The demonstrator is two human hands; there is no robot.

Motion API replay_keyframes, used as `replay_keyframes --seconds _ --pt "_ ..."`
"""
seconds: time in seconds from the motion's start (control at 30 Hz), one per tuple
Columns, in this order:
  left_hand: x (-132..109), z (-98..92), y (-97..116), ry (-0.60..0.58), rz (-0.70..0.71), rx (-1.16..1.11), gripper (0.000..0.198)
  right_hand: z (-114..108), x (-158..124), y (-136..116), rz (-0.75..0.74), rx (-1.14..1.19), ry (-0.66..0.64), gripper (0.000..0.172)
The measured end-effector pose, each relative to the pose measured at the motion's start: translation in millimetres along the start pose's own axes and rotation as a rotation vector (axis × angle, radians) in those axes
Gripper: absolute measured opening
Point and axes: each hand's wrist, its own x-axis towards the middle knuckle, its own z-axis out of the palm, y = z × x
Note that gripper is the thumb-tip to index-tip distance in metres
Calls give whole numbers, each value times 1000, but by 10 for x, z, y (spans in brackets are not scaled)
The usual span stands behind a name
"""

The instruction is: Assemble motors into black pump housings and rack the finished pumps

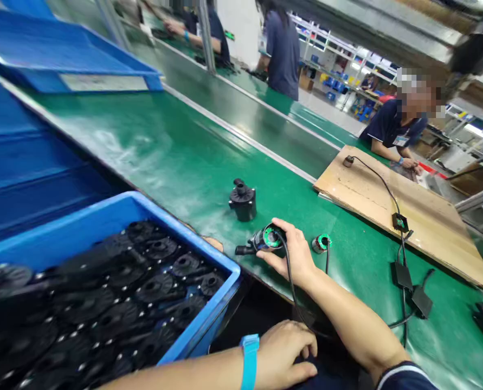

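Observation:
My right hand (296,254) is closed around a small black pump (265,238), tilted so that its open end with a green ring faces up. A black cable runs from that end down toward my lap. My left hand (285,349), with a blue band at the wrist, rests low near my lap, thumb apart from loosely bent fingers and nothing visible in it. Another black pump (243,201) stands upright on the green bench, beyond the held one. Right of my right hand lies a small motor core (321,244) with a green ring and a cable.
A blue bin (225,271) full of black pumps stands at the left. Behind it sits a blue tray (103,81). A cardboard-topped board (407,216) carries a wired coil part (348,161). Black boxes (401,275) on cables lie at the right. Other people work across the bench.

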Motion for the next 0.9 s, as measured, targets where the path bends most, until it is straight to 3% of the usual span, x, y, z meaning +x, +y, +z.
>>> replay_keyframes --seconds 0.1,0.17,0.27,0.4,0.5,0.6,0.73,0.9 --pt "-6 -73 74 4 -23 -181 25 -91 -44 -103 0 -26 -9 74" --pt "-12 -113 104 71 15 -350 42 -206 -100 -189 -5 -13 41 72" --pt "-20 -170 133 244 156 -673 75 -455 -217 -341 -3 28 148 71" --pt "-62 -316 266 480 225 -1050 75 -769 -387 -539 -40 56 240 67" --pt "-107 -459 445 558 154 -1210 77 -899 -487 -654 -81 11 286 62" --pt "-133 -525 570 604 -16 -1327 74 -950 -548 -718 -113 -41 306 58" --pt "-170 -477 605 650 -218 -1376 54 -971 -615 -721 -118 -70 325 60" --pt "-207 -356 676 611 -274 -1344 58 -990 -738 -736 -107 -83 327 66"
